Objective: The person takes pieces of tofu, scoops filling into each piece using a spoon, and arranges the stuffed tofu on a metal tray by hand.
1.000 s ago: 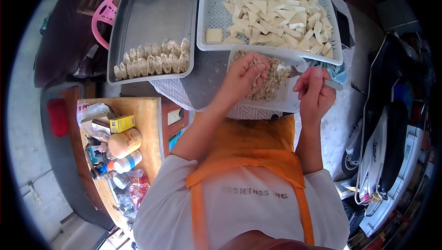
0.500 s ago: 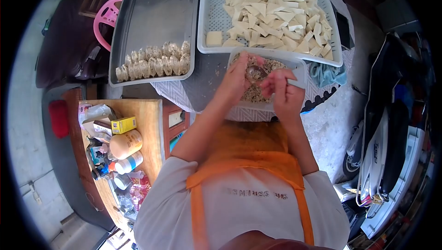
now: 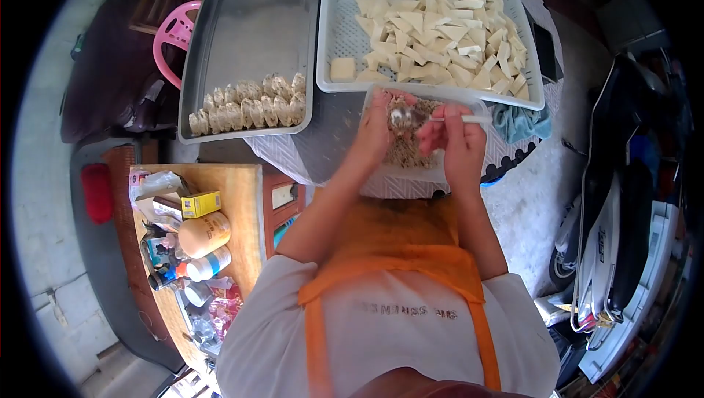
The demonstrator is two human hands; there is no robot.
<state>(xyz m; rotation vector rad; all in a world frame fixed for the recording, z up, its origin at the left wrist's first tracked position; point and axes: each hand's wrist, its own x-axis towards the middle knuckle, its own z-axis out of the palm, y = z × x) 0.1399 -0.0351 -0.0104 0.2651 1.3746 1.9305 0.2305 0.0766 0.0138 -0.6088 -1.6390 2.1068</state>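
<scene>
Nearest, on this side of the tub (image 3: 418,172), are an orange apron (image 3: 389,229) and a white shirt (image 3: 411,310) with lettering too unclear to read. Left of them, well apart from the tub, stands a wooden bench (image 3: 246,200) crowded with jars (image 3: 205,235); to the right, a motorbike (image 3: 623,251) fades into the dark frame edge. The tub sits at the table's near side, its mince (image 3: 407,150) partly covered by the hands. The left hand (image 3: 375,123) curves at the tub's left wall, palm turned inward (anything in it is hidden, so I cannot tell whether it grips). The right hand (image 3: 456,130), apart from it, is closed around a spoon (image 3: 401,117), its bowl over the mince. Beside the tub's right wall lies a blue rag (image 3: 522,121); to its left, a tray (image 3: 249,31) bears two rows of filled pieces (image 3: 248,108). Just beyond the tub, a basket (image 3: 345,31) holds pale wedges (image 3: 433,38), its far rim cut off.
</scene>
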